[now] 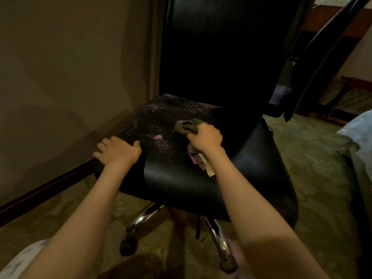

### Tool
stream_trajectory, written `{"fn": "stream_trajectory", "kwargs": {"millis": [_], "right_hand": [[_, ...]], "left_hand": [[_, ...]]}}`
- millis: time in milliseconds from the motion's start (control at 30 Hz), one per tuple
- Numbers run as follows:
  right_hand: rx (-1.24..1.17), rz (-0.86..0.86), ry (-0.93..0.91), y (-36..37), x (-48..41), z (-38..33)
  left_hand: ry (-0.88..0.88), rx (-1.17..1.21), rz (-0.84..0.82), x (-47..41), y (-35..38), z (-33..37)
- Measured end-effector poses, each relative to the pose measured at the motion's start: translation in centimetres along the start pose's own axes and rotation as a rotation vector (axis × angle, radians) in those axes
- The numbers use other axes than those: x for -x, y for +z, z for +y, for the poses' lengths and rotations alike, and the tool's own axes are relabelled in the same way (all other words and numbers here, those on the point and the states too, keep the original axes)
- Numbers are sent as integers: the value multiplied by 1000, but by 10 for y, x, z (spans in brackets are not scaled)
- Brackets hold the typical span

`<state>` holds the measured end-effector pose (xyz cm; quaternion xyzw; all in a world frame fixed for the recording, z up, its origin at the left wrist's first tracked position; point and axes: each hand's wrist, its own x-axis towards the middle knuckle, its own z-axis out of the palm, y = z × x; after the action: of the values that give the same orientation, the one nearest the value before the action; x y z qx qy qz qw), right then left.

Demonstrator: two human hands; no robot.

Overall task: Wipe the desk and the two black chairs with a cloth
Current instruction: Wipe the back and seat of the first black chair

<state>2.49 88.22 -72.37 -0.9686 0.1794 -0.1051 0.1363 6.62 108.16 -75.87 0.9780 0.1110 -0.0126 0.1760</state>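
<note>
Both hands are on one chair. The left hand (118, 151) lies with fingers spread over the left front edge, thumb on top, holding nothing. The right hand (205, 137) is fisted round a bunched cloth (186, 125) pressed to the cushion. A plain wall (60, 77) stands to the left and patterned carpet (312, 158) spreads beneath. The black chair (211, 47) fills the middle of the view, its tall back in deep shadow. A second dark frame (326, 43) leans beside it at the right; whether that is the other chair cannot be told. The seat (251, 168) is glossy towards the front and right, and chrome legs (141, 218) splay out under it. The cloth sits near the seat's centre, with a loose end trailing under the right wrist. Pale pinkish specks (159, 137) scatter across the seat's rear left, just beside the cloth and between the two hands. The step in hand looks like wiping this chair's seat, with the left hand steadying it. The next stroke probably calls for dragging the cloth leftward and back across the speckled patch, pressing firmly while the swivel seat is held from turning.
</note>
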Motion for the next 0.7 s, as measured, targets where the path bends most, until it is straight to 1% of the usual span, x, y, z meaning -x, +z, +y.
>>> {"fn": "stream_trajectory", "kwargs": {"millis": [67, 133, 200, 233, 267, 367, 433, 533, 633, 700], "right_hand": [[-93, -4, 12, -6, 5, -1], [-152, 83, 73, -19, 6, 14], [-101, 213, 149, -29, 6, 37], [-60, 251, 193, -32, 7, 50], [-19, 256, 246, -32, 8, 60], [42, 184, 364, -19, 15, 68], [45, 173, 361, -9, 16, 51], [33, 121, 289, 7, 14, 3], [-34, 88, 204, 23, 14, -46], [-112, 75, 166, 27, 14, -64]], "left_hand": [[22, -24, -10, 2, -2, -4], [38, -24, -25, -1, -7, -7], [41, -1, -37, -7, -11, -7], [44, 19, -36, -8, -13, -7], [50, 44, -26, -9, -12, -6], [59, 92, 54, -6, -6, -8], [67, 111, 104, -4, -1, -9], [66, 131, 141, -6, 2, -12], [67, 149, 146, -10, 4, -11], [66, 162, 146, -13, 4, -14]]}}
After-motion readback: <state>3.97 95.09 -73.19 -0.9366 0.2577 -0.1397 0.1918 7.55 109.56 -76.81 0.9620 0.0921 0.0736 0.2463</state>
